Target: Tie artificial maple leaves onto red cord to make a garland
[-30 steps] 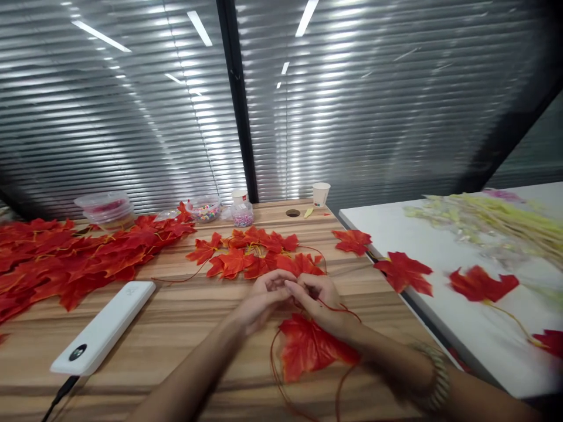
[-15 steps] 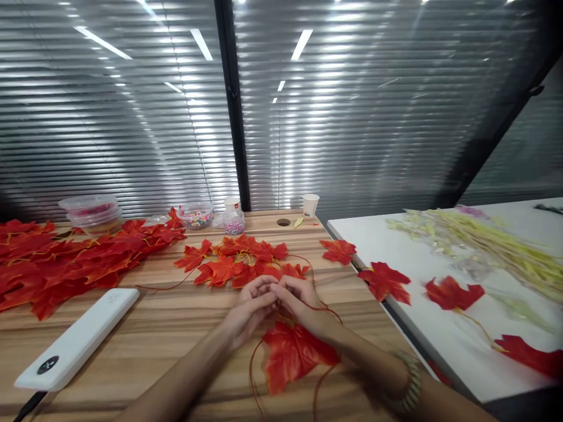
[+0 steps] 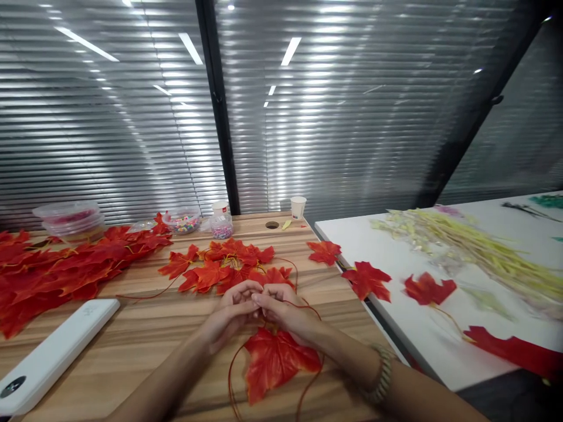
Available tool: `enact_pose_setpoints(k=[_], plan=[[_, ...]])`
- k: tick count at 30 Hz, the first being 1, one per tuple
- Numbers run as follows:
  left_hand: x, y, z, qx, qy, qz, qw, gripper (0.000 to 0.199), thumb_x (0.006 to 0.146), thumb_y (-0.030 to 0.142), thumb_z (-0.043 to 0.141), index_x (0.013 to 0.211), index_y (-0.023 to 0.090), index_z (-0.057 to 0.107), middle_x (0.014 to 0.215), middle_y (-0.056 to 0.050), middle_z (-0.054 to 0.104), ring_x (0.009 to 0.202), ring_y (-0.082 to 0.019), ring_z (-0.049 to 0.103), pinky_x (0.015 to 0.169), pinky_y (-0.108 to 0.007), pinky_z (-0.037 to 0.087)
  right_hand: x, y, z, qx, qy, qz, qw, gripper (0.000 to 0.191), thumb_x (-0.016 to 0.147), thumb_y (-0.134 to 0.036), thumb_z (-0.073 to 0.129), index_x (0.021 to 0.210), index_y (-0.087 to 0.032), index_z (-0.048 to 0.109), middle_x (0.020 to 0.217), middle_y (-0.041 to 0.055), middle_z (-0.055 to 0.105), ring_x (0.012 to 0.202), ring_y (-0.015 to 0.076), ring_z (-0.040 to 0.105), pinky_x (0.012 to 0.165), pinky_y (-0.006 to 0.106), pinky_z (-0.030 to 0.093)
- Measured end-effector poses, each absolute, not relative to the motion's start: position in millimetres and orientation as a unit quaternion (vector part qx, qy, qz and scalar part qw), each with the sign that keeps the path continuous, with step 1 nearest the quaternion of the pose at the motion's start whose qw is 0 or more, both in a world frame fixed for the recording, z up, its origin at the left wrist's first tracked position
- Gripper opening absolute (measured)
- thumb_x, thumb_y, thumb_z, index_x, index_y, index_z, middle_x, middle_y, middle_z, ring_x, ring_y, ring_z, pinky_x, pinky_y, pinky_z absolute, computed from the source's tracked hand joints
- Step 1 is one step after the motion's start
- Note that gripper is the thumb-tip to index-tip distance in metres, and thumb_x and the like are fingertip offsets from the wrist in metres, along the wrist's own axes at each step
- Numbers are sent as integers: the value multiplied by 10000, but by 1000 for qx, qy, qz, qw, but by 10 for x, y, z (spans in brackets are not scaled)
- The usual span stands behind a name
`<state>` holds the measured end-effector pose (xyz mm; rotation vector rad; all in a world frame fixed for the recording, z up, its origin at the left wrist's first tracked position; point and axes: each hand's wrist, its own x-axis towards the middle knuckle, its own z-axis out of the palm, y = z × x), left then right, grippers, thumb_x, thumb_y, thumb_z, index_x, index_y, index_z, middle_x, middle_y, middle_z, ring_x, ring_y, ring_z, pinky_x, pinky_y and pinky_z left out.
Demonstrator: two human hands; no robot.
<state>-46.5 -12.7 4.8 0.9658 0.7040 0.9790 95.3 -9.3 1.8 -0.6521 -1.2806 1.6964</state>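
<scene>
My left hand and my right hand meet at the fingertips above the wooden table, both closed in a pinch. A thin reddish-brown cord runs from between the fingers, over the right hand and down in loops on both sides. Just below the hands lies a red artificial maple leaf, its stem end up near my fingers. Where exactly the fingertips grip the cord is hidden. Behind the hands sits a cluster of red maple leaves with yellow stems, partly covered by my fingers.
A heap of red leaves and a white power bank lie left. Bead tubs, stacked plastic containers and a paper cup stand at the back. Loose leaves cross onto the white table, with yellow strips.
The whole view has shifted, so things appear further left. My hands stay together at the fingertips, with the cord and the leaf below them much as before.
</scene>
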Motion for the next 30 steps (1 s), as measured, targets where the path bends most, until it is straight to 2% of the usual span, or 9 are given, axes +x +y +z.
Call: enact_pose_setpoints(k=[6, 17, 25, 30], plan=[[-469, -108, 26, 438, 316, 436, 720, 227, 631, 159, 702, 840, 169, 612, 701, 10, 559, 618, -85, 503, 591, -197, 387, 944, -128, 59, -291, -498, 676, 460, 316, 683, -359, 636, 533, -137, 468, 502, -39, 446, 460, 49, 343, 444, 202, 204], [-506, -100, 46, 414, 303, 446, 733, 186, 669, 142, 657, 848, 163, 613, 682, 6, 554, 596, -76, 498, 612, -202, 393, 931, -158, 92, -275, -572, 633, 443, 319, 771, -419, 539, 604, -153, 488, 439, -68, 385, 399, 51, 326, 410, 197, 236], [-468, -128, 52, 422, 329, 447, 716, 164, 658, 170, 674, 806, 154, 607, 636, 17, 535, 566, -66, 469, 568, -184, 371, 945, -82, -20, -272, -544, 672, 421, 320, 769, -405, 551, 596, -137, 524, 393, -74, 368, 353, 38, 271, 386, 200, 179], [-496, -136, 86, 473, 338, 427, 693, 211, 658, 199, 689, 841, 163, 590, 707, 11, 546, 616, -76, 494, 596, -194, 384, 980, -72, -18, -276, -573, 662, 397, 337, 770, -425, 542, 596, -141, 496, 423, -72, 355, 380, 39, 258, 390, 203, 157]])
